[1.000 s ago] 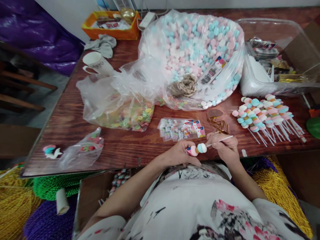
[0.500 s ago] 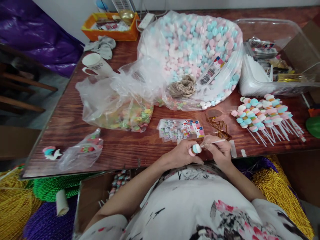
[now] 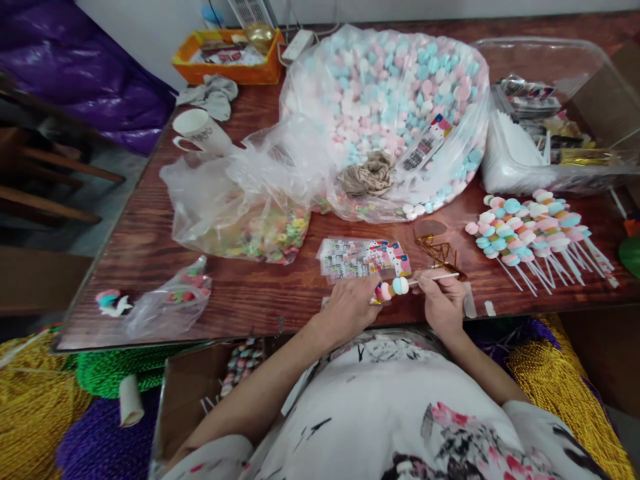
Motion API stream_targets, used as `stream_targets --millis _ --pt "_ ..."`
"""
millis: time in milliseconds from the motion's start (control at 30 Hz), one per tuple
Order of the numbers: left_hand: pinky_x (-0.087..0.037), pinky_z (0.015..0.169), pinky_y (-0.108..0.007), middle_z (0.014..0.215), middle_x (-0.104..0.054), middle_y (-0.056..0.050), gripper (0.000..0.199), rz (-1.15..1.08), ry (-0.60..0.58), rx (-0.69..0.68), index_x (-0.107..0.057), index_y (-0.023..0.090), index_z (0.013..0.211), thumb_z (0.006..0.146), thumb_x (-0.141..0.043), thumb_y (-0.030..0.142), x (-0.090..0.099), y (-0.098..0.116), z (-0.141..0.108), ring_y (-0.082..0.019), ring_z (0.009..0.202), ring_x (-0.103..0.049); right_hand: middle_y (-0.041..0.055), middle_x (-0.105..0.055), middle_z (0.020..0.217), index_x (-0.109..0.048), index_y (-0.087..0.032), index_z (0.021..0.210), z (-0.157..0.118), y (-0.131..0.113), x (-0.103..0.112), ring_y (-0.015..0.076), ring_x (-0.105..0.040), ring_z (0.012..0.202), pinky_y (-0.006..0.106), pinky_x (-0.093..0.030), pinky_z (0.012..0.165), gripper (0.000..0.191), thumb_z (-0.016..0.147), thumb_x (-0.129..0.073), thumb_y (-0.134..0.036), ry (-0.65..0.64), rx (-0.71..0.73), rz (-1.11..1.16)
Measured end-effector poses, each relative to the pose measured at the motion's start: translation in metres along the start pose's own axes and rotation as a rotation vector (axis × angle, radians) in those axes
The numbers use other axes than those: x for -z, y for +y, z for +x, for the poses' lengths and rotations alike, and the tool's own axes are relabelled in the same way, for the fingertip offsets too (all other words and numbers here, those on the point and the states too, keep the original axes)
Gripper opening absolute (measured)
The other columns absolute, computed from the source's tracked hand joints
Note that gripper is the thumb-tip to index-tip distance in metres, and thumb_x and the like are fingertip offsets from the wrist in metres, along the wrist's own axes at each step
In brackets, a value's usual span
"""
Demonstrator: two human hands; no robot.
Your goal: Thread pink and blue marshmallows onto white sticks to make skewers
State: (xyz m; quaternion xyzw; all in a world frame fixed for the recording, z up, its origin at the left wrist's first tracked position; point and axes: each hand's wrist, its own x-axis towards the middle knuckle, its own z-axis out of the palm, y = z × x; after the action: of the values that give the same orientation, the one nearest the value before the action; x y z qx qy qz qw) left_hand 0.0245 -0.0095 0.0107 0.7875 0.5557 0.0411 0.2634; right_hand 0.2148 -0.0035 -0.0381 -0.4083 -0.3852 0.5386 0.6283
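Observation:
A marshmallow skewer [image 3: 399, 287] of pale blue, white and pink pieces on a white stick lies between my two hands, just in front of the table's front edge. My left hand [image 3: 353, 305] is closed around its candy end, where yellow and purple specks show beside the fingers. My right hand [image 3: 444, 300] pinches the bare white stick [image 3: 440, 277] between thumb and fingers. Just beyond the left hand, printed plastic sleeves [image 3: 350, 257] lie fanned out. Gold twist ties [image 3: 437, 250] sit beyond the right hand.
Finished marshmallow skewers [image 3: 525, 230] are piled at the right. Behind are a large bag of marshmallows [image 3: 390, 87], a bag of gummy candies [image 3: 270, 233] and a clear plastic bin [image 3: 555, 173]. A white mug [image 3: 203, 132] and a small plastic bag [image 3: 175, 300] stand left.
My left hand has turned over, from palm up around the candies to knuckles up at their end. The skewer has risen slightly, and more of its pieces show.

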Motion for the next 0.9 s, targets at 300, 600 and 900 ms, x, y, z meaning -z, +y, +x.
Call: stream_targets --millis 300,600,900 --pt "-0.036 0.062 -0.026 0.075 -0.065 -0.002 0.025 -0.168 -0.027 0.003 -0.058 0.018 0.085 0.077 -0.071 0.037 -0.002 0.012 0.008 -0.017 0.068 -0.057 -0.0012 -0.068 0.073 -0.067 -0.022 0.083 -0.008 0.006 0.000 0.0117 -0.061 0.059 0.025 -0.051 0.055 0.003 0.084 -0.065 -0.024 -0.107 0.074 -0.105" --pt "-0.038 0.062 -0.023 0.070 -0.059 0.003 0.028 -0.495 -0.077 0.018 -0.061 0.016 0.084 0.071 -0.074 0.038 0.000 0.004 0.003 -0.012 0.066 -0.050 0.0076 -0.060 0.123 -0.058 -0.032 0.122 0.015 -0.045 0.022 0.0241 -0.060 0.100 0.046 -0.050 0.087 0.047 0.078 -0.069 -0.018 -0.234 0.538 -0.618" --pt "-0.031 0.056 -0.020 0.064 -0.046 0.007 0.035 -0.699 -0.223 0.031 -0.054 0.015 0.071 0.067 -0.077 0.040 -0.001 0.000 -0.001 -0.009 0.063 -0.040 0.0037 -0.068 0.103 -0.068 -0.035 0.103 0.027 -0.057 0.044 0.0206 -0.057 0.090 0.041 -0.046 0.081 0.031 0.082 -0.061 -0.012 -0.572 0.910 -1.087"
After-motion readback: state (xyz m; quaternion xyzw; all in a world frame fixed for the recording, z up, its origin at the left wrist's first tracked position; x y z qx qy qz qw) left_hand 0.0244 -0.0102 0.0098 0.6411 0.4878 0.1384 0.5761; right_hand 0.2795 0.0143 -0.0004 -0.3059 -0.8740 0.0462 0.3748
